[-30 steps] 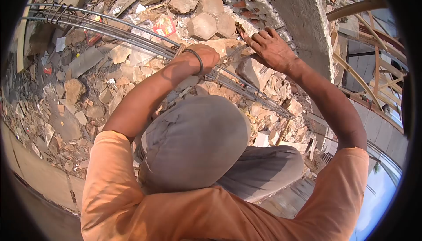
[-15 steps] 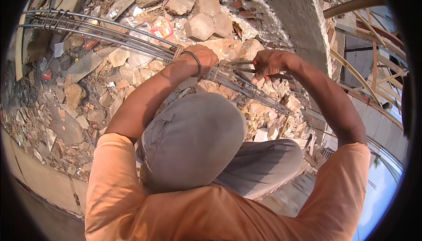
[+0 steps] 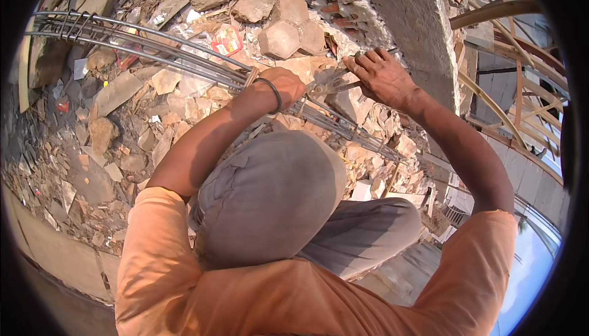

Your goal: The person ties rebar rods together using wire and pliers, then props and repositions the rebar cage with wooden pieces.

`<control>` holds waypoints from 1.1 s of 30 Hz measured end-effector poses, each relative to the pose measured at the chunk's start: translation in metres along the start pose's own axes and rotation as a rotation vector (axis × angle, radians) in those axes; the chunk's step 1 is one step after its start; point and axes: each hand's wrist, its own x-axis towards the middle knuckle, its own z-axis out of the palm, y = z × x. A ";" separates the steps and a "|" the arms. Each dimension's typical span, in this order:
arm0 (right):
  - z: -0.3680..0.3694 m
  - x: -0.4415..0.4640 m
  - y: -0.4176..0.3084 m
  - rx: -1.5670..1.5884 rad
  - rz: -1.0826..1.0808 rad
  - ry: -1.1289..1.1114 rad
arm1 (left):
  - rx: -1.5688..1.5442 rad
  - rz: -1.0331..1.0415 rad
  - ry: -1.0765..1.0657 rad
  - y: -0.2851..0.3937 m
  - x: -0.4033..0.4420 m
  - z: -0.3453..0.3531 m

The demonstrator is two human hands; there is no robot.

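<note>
A long bundle of steel reinforcing bars [image 3: 178, 60] runs from the upper left down to the right, with several wire rings [image 3: 76, 27] around its left part. My left hand [image 3: 283, 84] is closed on the bundle near its middle; a dark band circles that wrist. What lies under its fingers is hidden. My right hand [image 3: 381, 77] grips the handles of a pair of pincers [image 3: 331, 83], which are blurred. Their jaws reach the bars just right of my left hand. The bundle continues to the lower right beyond both hands.
Broken bricks and concrete rubble [image 3: 107, 133] cover the ground. Hexagonal paving blocks [image 3: 280, 38] and a red and yellow packet [image 3: 227, 40] lie beyond the bars. A rough concrete beam [image 3: 423, 23] rises at the upper right, with curved wooden strips [image 3: 497, 11] past it. My knee [image 3: 273, 195] is close below my hands.
My right hand has swung up and away from me with the pincers, turning them about their jaws. My left hand stays in nearly the same place on the bars.
</note>
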 end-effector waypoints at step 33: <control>0.058 0.074 -0.001 1.772 1.489 1.310 | -0.617 -0.182 0.197 0.043 0.108 -0.002</control>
